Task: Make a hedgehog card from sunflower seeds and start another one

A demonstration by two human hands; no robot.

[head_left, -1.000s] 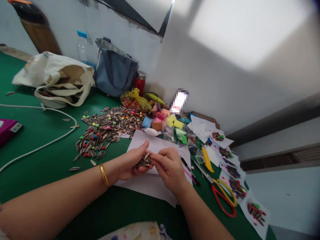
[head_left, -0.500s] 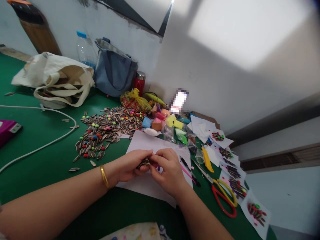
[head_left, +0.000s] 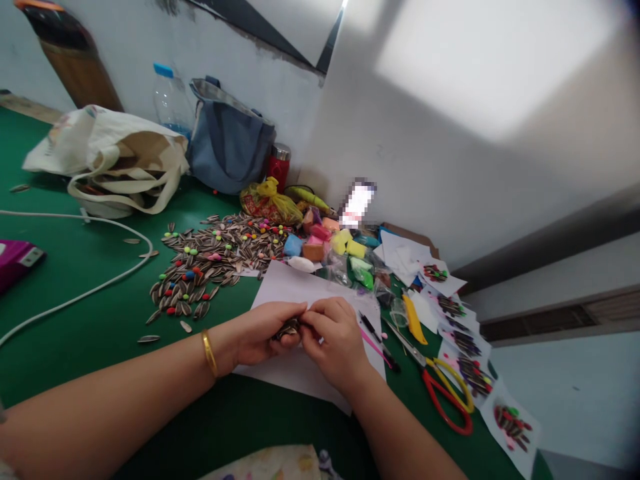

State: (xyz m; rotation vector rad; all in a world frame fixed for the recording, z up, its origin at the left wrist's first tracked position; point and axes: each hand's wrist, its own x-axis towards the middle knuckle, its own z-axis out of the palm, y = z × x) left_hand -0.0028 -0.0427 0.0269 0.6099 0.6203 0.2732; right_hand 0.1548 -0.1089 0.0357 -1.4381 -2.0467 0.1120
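My left hand point(head_left: 263, 331) is curled round a small cluster of striped sunflower seeds point(head_left: 287, 329), over a white sheet of paper point(head_left: 285, 370). Against it, my right hand point(head_left: 334, 340) has thumb and fingertips pinched together at the cluster's right side; what lies between them is hidden. A heap of sunflower seeds point(head_left: 230, 250) mixed with coloured bits spreads over the green table beyond my left hand. Just right of my right hand lie a black pen point(head_left: 373, 330) and a pink stick point(head_left: 375, 348).
Red-and-yellow-handled scissors point(head_left: 435, 373) and a yellow cutter point(head_left: 414, 321) lie to the right. Beyond them are paper cards with seed pieces point(head_left: 513, 427). Behind the paper are coloured clay packets point(head_left: 315, 250) and a lit phone point(head_left: 357, 203). A white cable point(head_left: 120, 273) curves across the left.
My right fingers have shifted slightly and drawn closer together against the seeds. The left hand stays nearly in place, still holding the cluster.
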